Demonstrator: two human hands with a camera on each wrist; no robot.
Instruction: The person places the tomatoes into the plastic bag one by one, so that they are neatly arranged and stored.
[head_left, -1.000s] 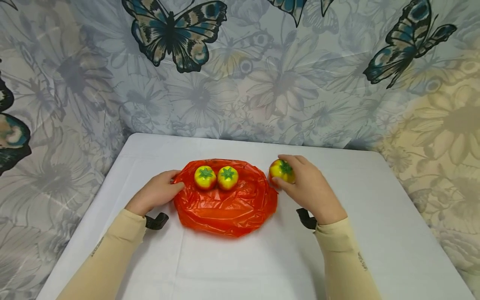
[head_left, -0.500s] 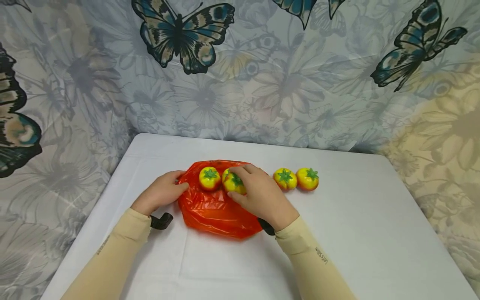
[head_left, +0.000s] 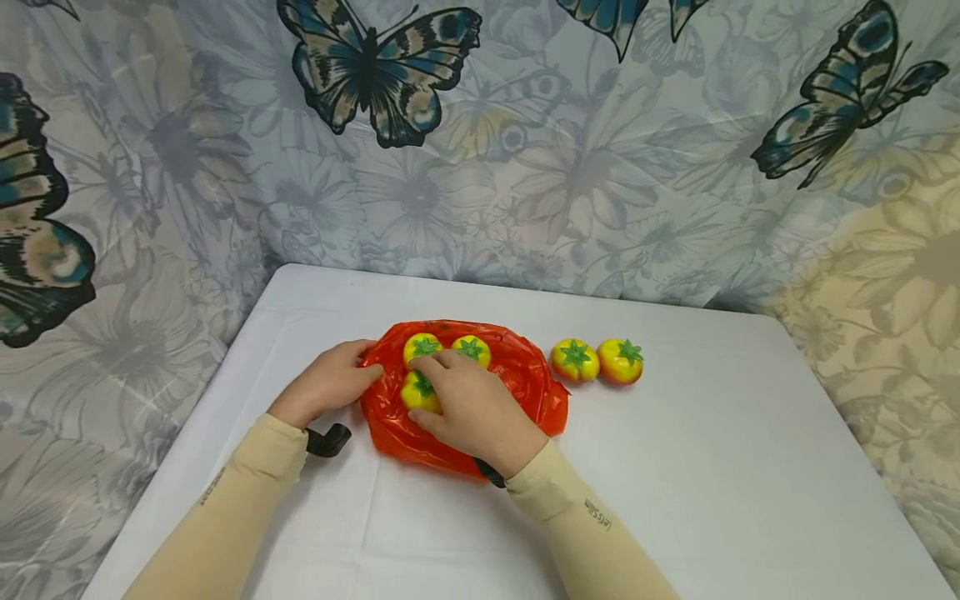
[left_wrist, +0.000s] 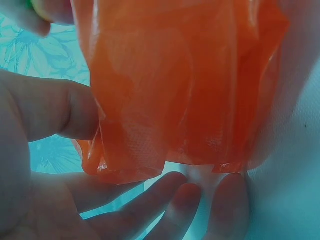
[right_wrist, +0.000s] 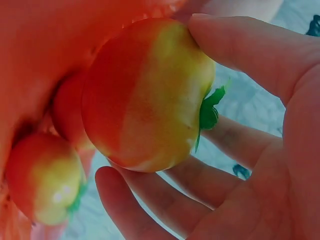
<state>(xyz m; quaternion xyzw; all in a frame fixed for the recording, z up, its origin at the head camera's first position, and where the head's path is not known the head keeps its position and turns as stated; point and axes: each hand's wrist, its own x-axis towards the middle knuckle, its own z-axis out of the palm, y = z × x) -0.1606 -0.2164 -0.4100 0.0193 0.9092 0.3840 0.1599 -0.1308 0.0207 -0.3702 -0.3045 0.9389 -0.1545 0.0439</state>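
A crinkled red plastic bag [head_left: 542, 379] lies on the white table, its edge pinched between thumb and fingers of my left hand [head_left: 326, 387]. In the left wrist view the thumb presses one side of the thin red film [left_wrist: 165, 90]. My right hand [head_left: 480, 412] holds a yellow-and-red tomato [head_left: 418, 392] with a green leafy top over the bag's left half. The right wrist view has thumb and fingers around this tomato [right_wrist: 145, 95]. Behind it, two similar tomatoes, a left one [head_left: 422, 344] and a right one [head_left: 474, 350], sit on the bag.
Just right of the bag, two more tomatoes, a nearer one [head_left: 575, 361] and a farther one [head_left: 621, 362], stand side by side on the white tabletop [head_left: 712, 458]. A cloth backdrop [head_left: 555, 192] with butterflies and flowers rises behind the table.
My right hand has carried the tomato leftward from the bag's right side to over its left front. The two tomatoes at right have come into sight. My left hand stays at the bag's edge.
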